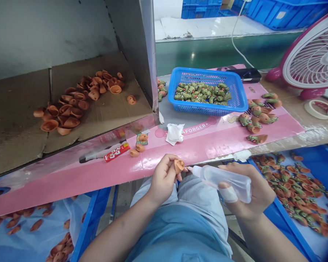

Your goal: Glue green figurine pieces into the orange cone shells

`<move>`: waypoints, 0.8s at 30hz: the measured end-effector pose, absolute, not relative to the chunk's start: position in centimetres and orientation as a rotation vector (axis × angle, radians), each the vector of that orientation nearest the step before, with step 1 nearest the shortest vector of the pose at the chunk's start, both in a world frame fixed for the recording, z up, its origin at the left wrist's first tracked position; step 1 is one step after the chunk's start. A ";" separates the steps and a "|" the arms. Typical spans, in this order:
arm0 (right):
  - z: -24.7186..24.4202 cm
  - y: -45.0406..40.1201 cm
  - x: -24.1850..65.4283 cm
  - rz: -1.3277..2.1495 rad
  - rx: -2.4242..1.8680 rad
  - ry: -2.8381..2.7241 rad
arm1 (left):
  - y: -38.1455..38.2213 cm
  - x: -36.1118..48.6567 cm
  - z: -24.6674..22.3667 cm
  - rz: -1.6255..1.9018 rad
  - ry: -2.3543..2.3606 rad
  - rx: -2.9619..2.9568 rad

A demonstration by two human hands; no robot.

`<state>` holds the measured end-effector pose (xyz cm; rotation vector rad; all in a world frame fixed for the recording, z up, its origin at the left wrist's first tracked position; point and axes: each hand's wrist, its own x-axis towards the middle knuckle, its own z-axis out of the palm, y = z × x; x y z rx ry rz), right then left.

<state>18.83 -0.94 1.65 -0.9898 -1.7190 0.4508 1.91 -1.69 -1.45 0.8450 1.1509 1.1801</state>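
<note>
Between the fingertips of my left hand (164, 177) is a small orange cone-shaped piece (179, 166). My right hand (248, 193) wraps round a translucent squeeze bottle (239, 183), tilted so that its narrow nozzle points left at the piece. Nozzle and piece are close together; whether they touch I cannot tell. Both hands are above my lap, at the front edge of the pink mat (161, 160). Just beyond, on the mat, lie a crumpled white tissue (175, 134) and several loose orange pieces (134, 153).
A blue basket (207, 111) holds green figures. Joined green-and-orange pieces (258, 116) lie right of it, more in a blue bin (292, 222). Orange cones (71, 105) fill part of a cardboard-lined box at left. A red glue tube (116, 152), tape roll (320, 109) and fan (317, 54) are around.
</note>
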 end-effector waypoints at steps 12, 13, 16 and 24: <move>1.3 -0.6 18.5 0.487 -1.024 -1.668 | -1.6 1.9 -1.4 1.169 1.135 0.815; 1.1 -0.4 18.7 0.514 -1.058 -1.639 | -1.4 1.8 -1.5 1.170 1.142 0.791; 0.1 0.8 19.1 0.682 -1.169 -1.528 | -0.9 1.1 -1.7 1.191 1.157 0.696; -2.9 7.7 18.2 0.977 -1.147 -1.543 | -0.6 -1.2 -2.1 1.281 1.271 0.539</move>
